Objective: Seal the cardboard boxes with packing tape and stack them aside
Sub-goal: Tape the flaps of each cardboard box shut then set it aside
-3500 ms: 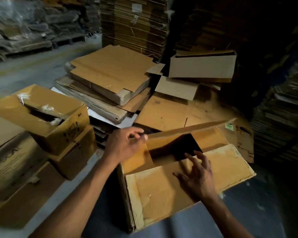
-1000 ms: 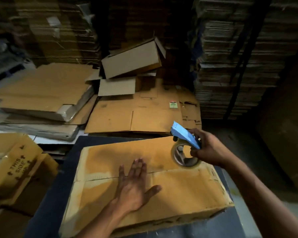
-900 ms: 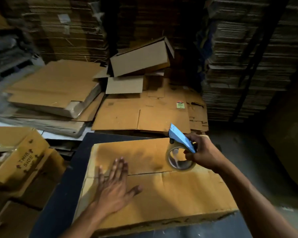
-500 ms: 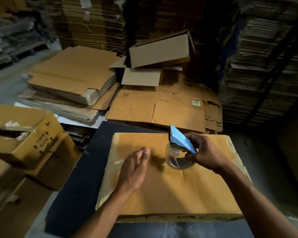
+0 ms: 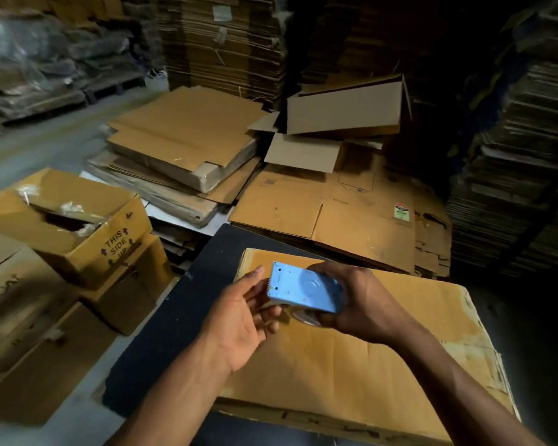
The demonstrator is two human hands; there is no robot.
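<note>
The right hand [image 5: 361,304] is wrapped round the blue tape dispenser [image 5: 303,292], holding it up off the box [image 5: 351,358] with its flat side plate turned to the camera and its toothed edge toward the left hand [image 5: 242,313]. That tilt looks chosen to bring the loose tape end within reach before any strip is laid. The left hand is palm-up just beside the toothed edge, fingers loosely spread; its fingertips [image 5: 273,312] reach under the dispenser, most likely feeling for the tape end, though in this dim light I cannot tell whether they pinch anything. The clear roll [image 5: 303,317] shows only as a sliver below the blue plate. The box lies flat-topped on the dark desk [image 5: 174,323], straight beneath and in front of both hands, its long side running away to the right; both hands hover over its near-left part without pressing on it. No tape shows on its top, so the sealing seems not yet begun. To the left, well apart from the hands, sit other boxes [image 5: 78,226], one marked THIS SIDE UP, probably the place for stacking. Beyond the desk lie flattened cartons [image 5: 335,214], and tall stacks [image 5: 223,43] behind them.
</note>
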